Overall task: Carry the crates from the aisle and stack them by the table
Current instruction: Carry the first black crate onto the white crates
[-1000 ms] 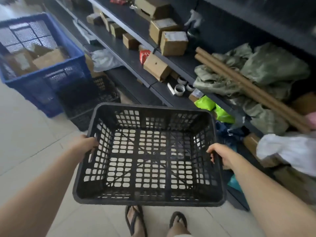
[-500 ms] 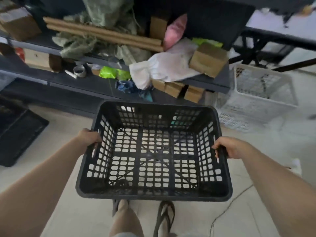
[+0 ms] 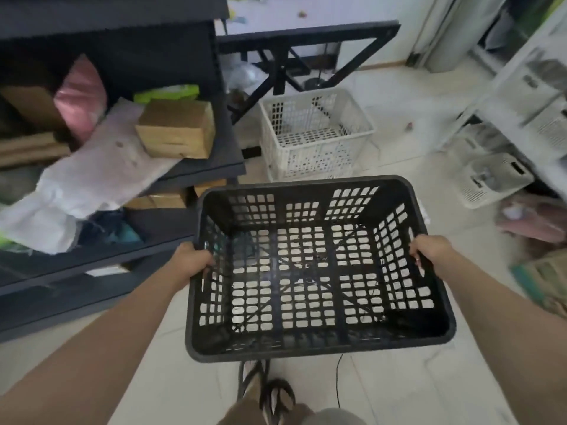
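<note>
We hold a black crate off the floor in front of us, level and empty, its slotted base showing the pale tiles underneath. Our left hand grips the middle of the crate's left rim, and its fingers curl over the edge and down inside the wall. Our right hand grips the right rim the same way, fingers wrapped tight on the plastic. Both forearms reach forward from the lower corners of the view.

A white crate stands on the floor ahead, beyond the far rim of the black one and clear of it. It sits just beside the black metal legs of a table, whose surface runs across the top of the view. To our left is a dark shelf, its end close to the black crate's far left corner. It carries a cardboard box, a white bag and a pink bag. Our sandalled foot shows below the near rim of the black crate.
</note>
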A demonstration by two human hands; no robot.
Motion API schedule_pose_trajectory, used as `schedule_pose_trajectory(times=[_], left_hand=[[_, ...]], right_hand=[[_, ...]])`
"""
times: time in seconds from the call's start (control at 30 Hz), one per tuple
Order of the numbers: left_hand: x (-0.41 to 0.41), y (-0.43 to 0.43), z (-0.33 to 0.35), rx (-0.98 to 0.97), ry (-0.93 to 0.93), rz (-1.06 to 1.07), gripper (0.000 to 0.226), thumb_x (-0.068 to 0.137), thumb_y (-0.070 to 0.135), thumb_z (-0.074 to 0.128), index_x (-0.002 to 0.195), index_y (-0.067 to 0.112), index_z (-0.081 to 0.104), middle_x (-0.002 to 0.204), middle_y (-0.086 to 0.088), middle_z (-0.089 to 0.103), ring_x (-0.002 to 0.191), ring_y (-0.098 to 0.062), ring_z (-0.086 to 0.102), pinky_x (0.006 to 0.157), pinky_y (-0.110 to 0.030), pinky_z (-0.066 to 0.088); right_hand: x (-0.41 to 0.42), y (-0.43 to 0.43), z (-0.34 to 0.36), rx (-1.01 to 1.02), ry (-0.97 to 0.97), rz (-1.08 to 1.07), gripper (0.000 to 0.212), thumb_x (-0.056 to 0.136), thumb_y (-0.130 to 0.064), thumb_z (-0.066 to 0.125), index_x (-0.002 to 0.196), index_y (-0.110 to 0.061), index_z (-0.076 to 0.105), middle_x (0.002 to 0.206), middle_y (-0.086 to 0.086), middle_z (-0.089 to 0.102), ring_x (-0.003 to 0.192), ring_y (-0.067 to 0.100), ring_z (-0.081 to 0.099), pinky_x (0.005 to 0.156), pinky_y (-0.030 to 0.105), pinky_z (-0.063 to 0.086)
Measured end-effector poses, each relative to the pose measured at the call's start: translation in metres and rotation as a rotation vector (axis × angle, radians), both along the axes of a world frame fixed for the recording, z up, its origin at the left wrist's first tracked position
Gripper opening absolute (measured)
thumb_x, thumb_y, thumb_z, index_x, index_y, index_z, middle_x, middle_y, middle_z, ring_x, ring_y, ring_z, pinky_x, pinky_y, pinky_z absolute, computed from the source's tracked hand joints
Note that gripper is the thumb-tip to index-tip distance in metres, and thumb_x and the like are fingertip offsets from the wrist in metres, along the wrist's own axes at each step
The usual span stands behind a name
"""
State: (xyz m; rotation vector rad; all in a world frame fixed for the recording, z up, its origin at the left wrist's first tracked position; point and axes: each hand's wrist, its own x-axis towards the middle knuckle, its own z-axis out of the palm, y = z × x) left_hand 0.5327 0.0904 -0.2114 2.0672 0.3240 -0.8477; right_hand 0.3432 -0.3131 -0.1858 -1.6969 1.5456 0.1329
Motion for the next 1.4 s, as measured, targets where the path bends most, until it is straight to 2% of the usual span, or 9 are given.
schedule_pose_trajectory(times=[0.1, 0.33, 0.47, 0.53, 0.7, 0.8, 1.0, 1.17, 1.4], left_hand=[[0.027, -0.055, 0.014, -0.045, -0.022, -0.058, 0.007, 0.074, -0.005, 0.058, 0.075, 0.002, 0.058, 0.067, -0.017, 0.060, 0.059, -0.028, 0.058, 0.058, -0.029, 0.049], [0.090, -0.178, 0.038, -0.041, -0.039, -0.197, 0.019, 0.077, -0.002, 0.060, 0.064, 0.011, 0.057, 0.064, -0.011, 0.057, 0.059, -0.024, 0.052, 0.062, -0.028, 0.046], [0.113, -0.220, 0.064, -0.043, -0.075, -0.227, 0.012, 0.082, -0.003, 0.057, 0.076, 0.007, 0.056, 0.066, -0.011, 0.057, 0.060, -0.022, 0.054, 0.054, -0.028, 0.042], [0.167, -0.343, 0.064, -0.062, -0.114, -0.106, 0.005, 0.083, -0.001, 0.057, 0.083, 0.005, 0.057, 0.066, -0.011, 0.057, 0.058, -0.023, 0.054, 0.051, -0.028, 0.041], [0.208, -0.367, 0.084, -0.066, -0.163, 0.035, 0.035, 0.082, 0.000, 0.058, 0.116, -0.006, 0.055, 0.069, -0.016, 0.056, 0.058, -0.027, 0.054, 0.063, -0.033, 0.047], [0.233, -0.399, 0.101, -0.105, -0.167, 0.099, 0.030, 0.085, -0.003, 0.053, 0.113, 0.006, 0.056, 0.081, -0.017, 0.060, 0.066, -0.028, 0.057, 0.068, -0.036, 0.050], [0.314, -0.423, 0.107, -0.103, -0.246, 0.207, 0.023, 0.085, -0.001, 0.053, 0.107, -0.002, 0.060, 0.079, -0.016, 0.061, 0.073, -0.029, 0.060, 0.084, -0.049, 0.053], [0.382, -0.438, 0.099, -0.087, -0.191, 0.256, 0.017, 0.088, -0.001, 0.051, 0.103, 0.004, 0.058, 0.078, -0.014, 0.060, 0.068, -0.023, 0.058, 0.064, -0.035, 0.050], [0.460, -0.446, 0.076, -0.043, -0.196, 0.309, 0.010, 0.086, -0.001, 0.052, 0.091, 0.000, 0.061, 0.060, -0.012, 0.067, 0.057, -0.022, 0.066, 0.063, -0.033, 0.056]], right_hand=[[0.006, -0.038, 0.013, -0.076, -0.042, -0.095, 0.011, 0.075, 0.001, 0.055, 0.064, 0.002, 0.053, 0.054, 0.015, 0.046, 0.044, 0.023, 0.040, 0.044, 0.025, 0.035], [0.029, -0.125, 0.037, -0.135, -0.168, -0.223, 0.014, 0.077, -0.001, 0.056, 0.089, 0.003, 0.061, 0.059, 0.013, 0.050, 0.047, 0.023, 0.044, 0.034, 0.020, 0.036], [0.053, -0.159, 0.040, -0.131, -0.290, -0.238, 0.013, 0.083, 0.001, 0.054, 0.094, 0.002, 0.059, 0.063, 0.011, 0.050, 0.052, 0.021, 0.044, 0.044, 0.024, 0.036], [0.119, -0.286, 0.062, -0.113, -0.311, -0.198, 0.013, 0.084, 0.004, 0.052, 0.095, 0.001, 0.058, 0.064, 0.011, 0.051, 0.054, 0.020, 0.045, 0.044, 0.024, 0.038], [0.176, -0.329, 0.066, -0.062, -0.361, -0.075, 0.028, 0.080, 0.009, 0.045, 0.101, -0.006, 0.055, 0.063, 0.011, 0.052, 0.051, 0.018, 0.046, 0.033, 0.016, 0.037], [0.229, -0.373, 0.072, -0.041, -0.413, -0.008, 0.030, 0.080, 0.009, 0.045, 0.103, -0.004, 0.060, 0.069, 0.012, 0.058, 0.054, 0.018, 0.052, 0.037, 0.018, 0.042], [0.344, -0.425, 0.070, -0.075, -0.474, 0.140, 0.034, 0.082, 0.007, 0.049, 0.112, -0.005, 0.060, 0.087, 0.018, 0.062, 0.063, 0.021, 0.055, 0.056, 0.028, 0.046], [0.444, -0.456, 0.055, -0.062, -0.418, 0.236, 0.034, 0.075, 0.011, 0.049, 0.105, 0.001, 0.061, 0.061, 0.013, 0.054, 0.047, 0.022, 0.045, 0.049, 0.028, 0.039], [0.554, -0.473, 0.037, -0.016, -0.391, 0.320, 0.028, 0.071, 0.014, 0.050, 0.093, 0.005, 0.064, 0.059, 0.016, 0.052, 0.046, 0.024, 0.045, 0.051, 0.030, 0.042]])
